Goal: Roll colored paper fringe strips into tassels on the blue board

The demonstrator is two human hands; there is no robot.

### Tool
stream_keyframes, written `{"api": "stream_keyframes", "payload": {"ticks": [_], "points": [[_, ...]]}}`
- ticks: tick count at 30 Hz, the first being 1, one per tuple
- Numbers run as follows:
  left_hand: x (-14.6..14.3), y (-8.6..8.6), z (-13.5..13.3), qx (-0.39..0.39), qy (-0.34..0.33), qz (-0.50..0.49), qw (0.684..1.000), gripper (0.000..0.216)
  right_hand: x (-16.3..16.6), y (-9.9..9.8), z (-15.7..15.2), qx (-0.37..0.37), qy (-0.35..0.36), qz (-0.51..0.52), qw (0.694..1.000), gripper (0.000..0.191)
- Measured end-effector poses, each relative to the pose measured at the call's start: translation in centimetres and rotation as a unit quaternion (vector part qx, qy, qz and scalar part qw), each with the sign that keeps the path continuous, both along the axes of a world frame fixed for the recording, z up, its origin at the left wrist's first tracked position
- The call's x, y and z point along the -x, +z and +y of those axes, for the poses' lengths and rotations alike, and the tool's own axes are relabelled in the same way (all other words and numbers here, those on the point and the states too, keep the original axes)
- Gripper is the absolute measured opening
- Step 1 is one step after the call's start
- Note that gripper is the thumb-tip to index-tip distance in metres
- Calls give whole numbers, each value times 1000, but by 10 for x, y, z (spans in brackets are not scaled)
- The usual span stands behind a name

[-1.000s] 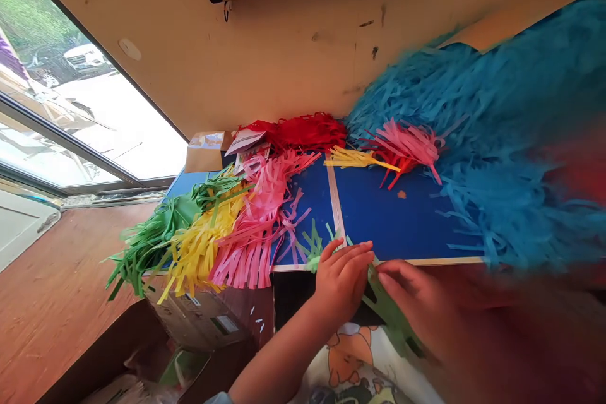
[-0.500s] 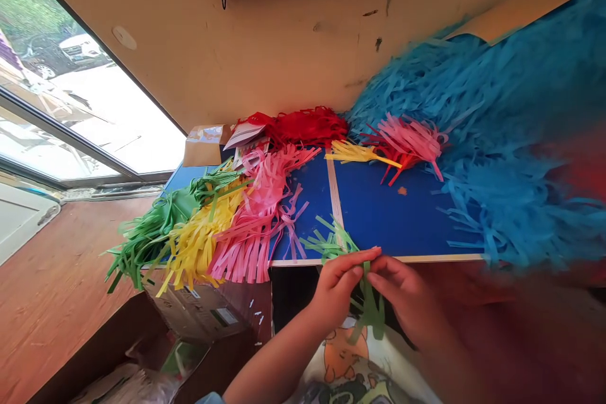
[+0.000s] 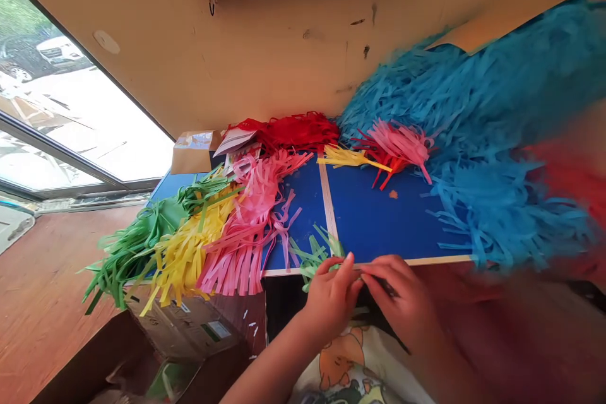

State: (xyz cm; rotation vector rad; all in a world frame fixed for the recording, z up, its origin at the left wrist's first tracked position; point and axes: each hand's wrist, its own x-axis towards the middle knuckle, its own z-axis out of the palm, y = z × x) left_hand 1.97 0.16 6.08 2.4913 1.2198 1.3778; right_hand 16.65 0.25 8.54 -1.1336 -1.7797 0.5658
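A light green tissue-paper tassel (image 3: 315, 255) is pinched in my left hand (image 3: 334, 293), its cut strips fanning out to the left over the table's front edge. My right hand (image 3: 400, 293) is closed as well, thumb and forefinger pinching the tassel's narrow middle close beside the left fingertips. Fingers hide most of that middle part. Left of my hands lie pink fringed tissue paper (image 3: 237, 252), yellow fringe (image 3: 187, 259) and green fringe (image 3: 142, 233), their ends hanging over the edge.
Finished-looking yellow (image 3: 343, 156) and pink (image 3: 400, 141) tassels lie on the blue table (image 3: 379, 221). Red fringe (image 3: 303, 131) is at the back, a large blue fringe heap (image 3: 497, 202) to the right. An open cardboard box (image 3: 184, 328) stands below left.
The green strips that hung below my hands are no longer visible there. My fingers have shifted along the tassel's middle, and the view has moved slightly.
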Motion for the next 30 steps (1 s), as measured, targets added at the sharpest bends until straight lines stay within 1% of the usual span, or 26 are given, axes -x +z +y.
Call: {"api": "stream_keyframes", "payload": {"ticks": [3,7,9,12,15,18,21,26,30], "points": [[1,-5,-2,-5,-32,54,998,53,-6,1,1,50,64,-32,996,17],[3,-10,-4,8,-54,76,996,49,-13,-5,-2,160,127,-20,979,17],[3,-12,-5,7,-62,80,995,45,-16,-9,-2,229,150,0,962,20],[5,-14,-6,17,-74,78,994,38,-21,-14,4,325,192,27,926,24],[7,-17,-7,41,-72,69,994,33,-22,-18,14,378,225,47,897,23],[11,-21,-9,66,-67,67,993,31,-19,-22,19,396,232,41,887,22],[14,-24,-10,81,-62,72,992,28,-13,-26,17,390,227,16,892,23],[17,-25,-10,91,-37,78,992,29,-3,-30,6,327,175,-20,928,27],[14,-22,-8,118,-5,43,992,25,2,-31,3,258,124,-15,958,26]]}}
